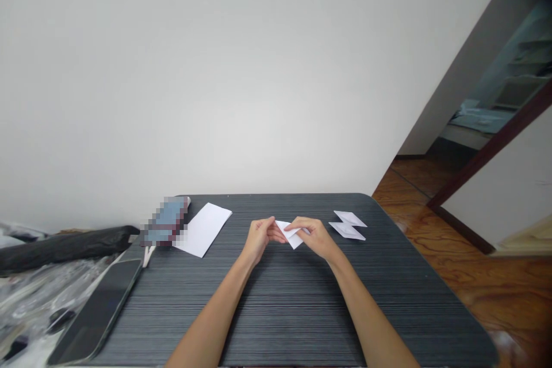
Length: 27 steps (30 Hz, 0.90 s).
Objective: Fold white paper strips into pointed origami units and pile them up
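Pinching a small folded white paper (295, 242), the right hand (314, 234) has its thumb and fingers closed over the far and right parts of the piece. The paper lies between the two hands, above the middle of the dark bench (297, 310); whether it touches the surface is hard to tell. From the right hand it lies to the left; from the left hand (261, 234), to the right. The right hand is the nearer, overlapping it, while the left hand's loosely curved fingers meet its left edge; I cannot tell whether they grip. The visible edge slants from upper left toward a corner pointing at the wearer; the right hand hides too much to settle the long axis. Two folded paper pieces (347, 232) lie right of the right hand, and flat white paper (206, 231) lies well left of the left hand.
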{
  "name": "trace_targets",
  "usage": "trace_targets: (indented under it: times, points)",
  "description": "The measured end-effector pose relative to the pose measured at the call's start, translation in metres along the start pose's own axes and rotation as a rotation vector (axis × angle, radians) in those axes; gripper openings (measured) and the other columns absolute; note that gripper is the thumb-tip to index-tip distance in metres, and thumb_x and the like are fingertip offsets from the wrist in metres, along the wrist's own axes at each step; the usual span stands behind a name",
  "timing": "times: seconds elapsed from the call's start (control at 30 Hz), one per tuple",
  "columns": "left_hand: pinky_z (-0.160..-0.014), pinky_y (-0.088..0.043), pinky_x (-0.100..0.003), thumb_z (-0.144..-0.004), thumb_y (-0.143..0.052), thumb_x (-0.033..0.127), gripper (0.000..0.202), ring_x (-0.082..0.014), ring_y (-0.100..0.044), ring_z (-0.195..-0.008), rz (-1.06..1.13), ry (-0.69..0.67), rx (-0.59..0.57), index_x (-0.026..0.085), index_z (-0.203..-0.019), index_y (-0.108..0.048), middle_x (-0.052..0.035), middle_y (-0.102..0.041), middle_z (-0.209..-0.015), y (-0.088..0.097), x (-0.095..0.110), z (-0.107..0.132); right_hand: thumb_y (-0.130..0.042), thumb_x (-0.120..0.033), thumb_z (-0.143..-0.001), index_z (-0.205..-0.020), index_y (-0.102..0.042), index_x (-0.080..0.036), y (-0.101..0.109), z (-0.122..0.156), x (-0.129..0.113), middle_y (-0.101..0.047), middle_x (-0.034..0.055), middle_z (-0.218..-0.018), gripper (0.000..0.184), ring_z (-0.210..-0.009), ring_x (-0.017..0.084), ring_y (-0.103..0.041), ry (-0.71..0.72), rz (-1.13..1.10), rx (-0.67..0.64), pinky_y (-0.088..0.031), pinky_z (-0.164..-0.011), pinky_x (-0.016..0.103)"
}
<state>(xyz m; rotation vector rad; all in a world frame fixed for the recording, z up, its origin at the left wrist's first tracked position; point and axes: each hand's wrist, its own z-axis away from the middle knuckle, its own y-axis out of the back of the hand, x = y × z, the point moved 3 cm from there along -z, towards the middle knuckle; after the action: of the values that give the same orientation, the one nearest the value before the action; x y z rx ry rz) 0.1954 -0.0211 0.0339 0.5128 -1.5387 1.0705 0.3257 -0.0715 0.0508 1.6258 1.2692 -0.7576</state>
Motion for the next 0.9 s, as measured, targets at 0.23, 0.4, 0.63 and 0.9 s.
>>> trace_targets:
  times: [0.23,0.4,0.63,0.9]
  points:
    - [-0.059,-0.05,-0.028,-0.068,-0.057,0.042,0.038,-0.0158,-0.061,-0.054,-0.111,0.013,-0.08,0.005,-0.069,-0.063,-0.01,-0.065,-0.062,0.0034,0.0027,0.0007,-0.045,-0.008,-0.073,-0.077,-0.067,-0.018,0.0015,0.0005,0.0002,-0.057,0.0025,-0.071,0.024,-0.066,0.011,-0.052,0.029,0.038,-0.016,-0.037,-0.058,0.022]
    - [-0.068,-0.049,-0.029,-0.068,-0.057,0.04,0.034,-0.0178,-0.063,-0.063,-0.156,0.019,-0.156,0.007,-0.071,-0.064,-0.0086,-0.066,-0.066,0.0054,0.005,0.0015,-0.043,-0.01,-0.075,-0.077,-0.067,-0.019,0.0026,0.0003,-0.0011,-0.056,0.0024,-0.071,0.026,-0.065,0.011,-0.051,0.044,0.044,-0.057,-0.038,-0.058,0.023]
    - [-0.069,-0.049,-0.029,-0.069,-0.055,0.042,0.037,-0.0198,-0.063,-0.07,-0.229,0.087,-0.19,0.007,-0.074,-0.064,-0.0108,-0.067,-0.069,0.006,0.0048,0.0031,-0.04,-0.003,-0.073,-0.072,-0.067,-0.019,0.0041,0.0013,-0.0035,-0.052,0.0007,-0.068,0.031,-0.063,0.01,-0.048,0.064,0.15,-0.097,-0.035,-0.058,0.021]
    - [-0.066,-0.049,-0.028,-0.069,-0.055,0.041,0.034,-0.019,-0.063,-0.066,-0.275,0.05,-0.156,0.008,-0.068,-0.063,-0.0083,-0.066,-0.065,0.0034,0.0016,0.0012,-0.038,-0.001,-0.072,-0.072,-0.067,-0.021,0.0031,0.0037,-0.0095,-0.05,0.0005,-0.069,0.035,-0.063,0.01,-0.046,0.09,0.287,-0.151,-0.033,-0.057,0.021]
